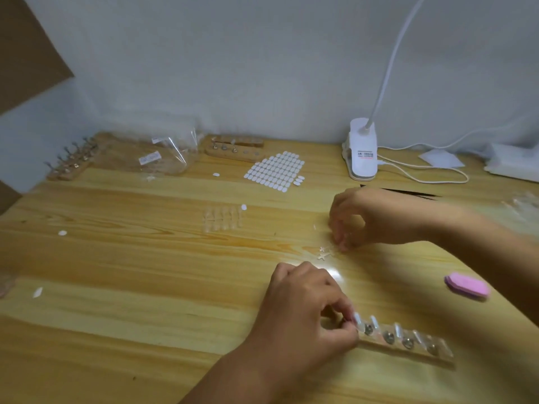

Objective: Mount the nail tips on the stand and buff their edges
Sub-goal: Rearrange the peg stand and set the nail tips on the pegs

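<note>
Mounting step, by judgement; buffing not begun. Nail tip pinched by left hand at left end of stand, near tabletop front-right corner. Right hand curled down over clear scraps; grip too blurred to tell. Next: seating tip squarely, then fetching pink buffer by right edge. Lamp clip label unreadable.

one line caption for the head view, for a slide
Left hand pinches a nail tip on the wooden stand while the right hand reaches at clear pieces on the table
</note>
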Demonstrator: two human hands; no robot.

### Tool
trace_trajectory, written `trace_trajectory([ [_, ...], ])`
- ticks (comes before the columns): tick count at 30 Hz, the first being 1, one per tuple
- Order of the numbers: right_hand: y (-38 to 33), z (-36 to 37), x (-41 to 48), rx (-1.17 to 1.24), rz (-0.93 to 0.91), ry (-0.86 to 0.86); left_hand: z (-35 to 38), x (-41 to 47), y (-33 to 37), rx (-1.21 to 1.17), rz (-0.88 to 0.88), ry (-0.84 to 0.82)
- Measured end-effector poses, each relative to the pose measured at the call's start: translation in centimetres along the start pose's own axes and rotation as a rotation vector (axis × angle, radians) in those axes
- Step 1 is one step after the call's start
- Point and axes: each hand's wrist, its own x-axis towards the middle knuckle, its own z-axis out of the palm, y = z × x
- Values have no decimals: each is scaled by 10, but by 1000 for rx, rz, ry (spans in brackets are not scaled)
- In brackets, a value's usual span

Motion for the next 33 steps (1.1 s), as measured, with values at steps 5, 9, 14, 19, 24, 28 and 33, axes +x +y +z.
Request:
trace_trajectory([
  [5,2,13,-1,-44,37,73,0,1,0,7,5,2],
  [9,4,18,-4,3,47,89,0,0,1,-9,1,2],
  [14,3,18,-6,-45,48,63,-1,0,2,7,13,-3],
  [19,1,24,-13,-91,65,150,0,-1,1,9,15,-6],
  [24,-2,24,-18,-239,96,140,-3,0,1,71,73,-26],
  [28,2,22,-17,-170,85,139,-25,8,-6,21,11,-135],
  [33,5,20,-17,-115,22,67,-42,22,-19,-106,-213,58],
])
